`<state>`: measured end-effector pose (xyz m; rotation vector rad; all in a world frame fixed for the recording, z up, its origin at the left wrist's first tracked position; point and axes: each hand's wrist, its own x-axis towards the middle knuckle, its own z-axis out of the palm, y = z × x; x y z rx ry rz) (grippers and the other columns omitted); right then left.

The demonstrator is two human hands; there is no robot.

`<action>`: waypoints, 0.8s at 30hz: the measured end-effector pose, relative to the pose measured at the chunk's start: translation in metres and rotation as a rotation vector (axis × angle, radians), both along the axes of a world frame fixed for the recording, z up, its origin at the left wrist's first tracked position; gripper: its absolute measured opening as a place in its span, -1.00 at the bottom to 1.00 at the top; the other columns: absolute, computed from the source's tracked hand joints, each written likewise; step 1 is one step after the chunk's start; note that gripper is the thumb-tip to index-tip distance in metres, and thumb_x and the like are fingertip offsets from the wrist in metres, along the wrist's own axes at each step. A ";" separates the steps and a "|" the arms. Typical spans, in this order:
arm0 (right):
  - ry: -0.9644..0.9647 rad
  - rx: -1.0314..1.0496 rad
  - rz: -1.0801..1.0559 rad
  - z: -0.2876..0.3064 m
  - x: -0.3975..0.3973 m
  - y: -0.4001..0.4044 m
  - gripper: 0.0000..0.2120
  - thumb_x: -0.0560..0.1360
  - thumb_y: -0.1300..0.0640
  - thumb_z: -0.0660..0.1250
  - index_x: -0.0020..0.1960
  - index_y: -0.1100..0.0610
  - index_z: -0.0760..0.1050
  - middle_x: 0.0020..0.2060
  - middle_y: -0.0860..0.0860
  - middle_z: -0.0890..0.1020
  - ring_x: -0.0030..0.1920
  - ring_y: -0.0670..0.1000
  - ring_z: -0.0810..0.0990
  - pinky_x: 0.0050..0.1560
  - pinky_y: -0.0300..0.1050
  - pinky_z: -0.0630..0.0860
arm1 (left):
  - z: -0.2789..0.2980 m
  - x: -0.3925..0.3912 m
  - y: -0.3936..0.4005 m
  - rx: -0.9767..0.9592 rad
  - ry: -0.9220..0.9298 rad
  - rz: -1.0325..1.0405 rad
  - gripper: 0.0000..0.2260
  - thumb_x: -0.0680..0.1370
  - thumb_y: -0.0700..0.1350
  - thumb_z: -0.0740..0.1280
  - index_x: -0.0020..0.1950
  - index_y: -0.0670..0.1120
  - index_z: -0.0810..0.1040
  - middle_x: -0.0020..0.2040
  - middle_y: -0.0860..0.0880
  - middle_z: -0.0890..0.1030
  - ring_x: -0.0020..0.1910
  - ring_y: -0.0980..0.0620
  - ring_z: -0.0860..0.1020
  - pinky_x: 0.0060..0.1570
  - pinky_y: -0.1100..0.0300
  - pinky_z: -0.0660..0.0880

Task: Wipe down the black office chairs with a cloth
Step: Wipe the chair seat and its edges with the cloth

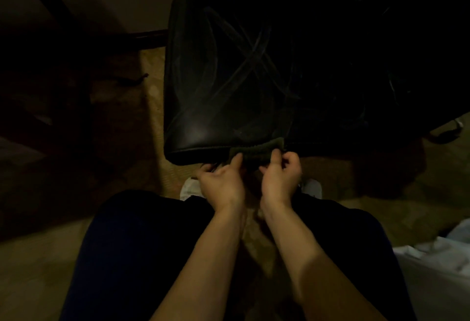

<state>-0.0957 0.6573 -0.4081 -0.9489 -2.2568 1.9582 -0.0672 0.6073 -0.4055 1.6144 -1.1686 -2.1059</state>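
A black leather chair seat fills the upper middle of the dim head view, with pale wipe streaks crossing its surface. A dark green cloth lies folded over the seat's near edge. My left hand pinches the cloth's left end between thumb and fingers, just below the seat edge. My right hand grips the cloth's right end with curled fingers. The lower part of the cloth is hidden behind my hands.
My dark-trousered legs and pale shoes are below the seat on tan carpet. A chair caster shows at the right. White items lie at the lower right. Dark furniture stands at the left.
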 end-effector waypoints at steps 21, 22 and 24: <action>0.018 -0.063 0.015 -0.004 0.021 -0.039 -0.88 0.63 0.11 0.23 -0.08 -0.02 0.36 -0.17 -0.11 0.50 -0.18 -0.13 0.54 -0.03 0.02 0.59 | -0.016 0.036 -0.048 -0.857 -0.160 -0.424 -0.11 0.40 0.04 0.55 0.59 -0.08 0.13 0.53 -0.08 0.22 0.51 -0.05 0.21 0.48 0.01 0.24; 0.011 -0.050 0.020 -0.004 0.024 -0.040 -0.87 0.63 0.11 0.22 -0.08 -0.03 0.36 -0.14 -0.09 0.52 -0.14 -0.10 0.56 0.01 0.05 0.60 | -0.016 0.040 -0.043 -0.861 -0.150 -0.415 -0.16 0.42 0.02 0.53 0.58 -0.07 0.16 0.51 -0.07 0.26 0.49 -0.05 0.24 0.46 0.02 0.27; -0.003 -0.046 0.031 -0.006 0.032 -0.043 -0.96 0.64 0.10 0.21 0.00 0.00 0.39 -0.03 0.02 0.56 -0.02 0.00 0.59 0.09 0.09 0.59 | -0.016 0.050 -0.033 -0.876 -0.133 -0.393 -0.28 0.46 -0.02 0.49 0.55 -0.04 0.24 0.45 -0.05 0.34 0.44 -0.03 0.31 0.41 -0.01 0.34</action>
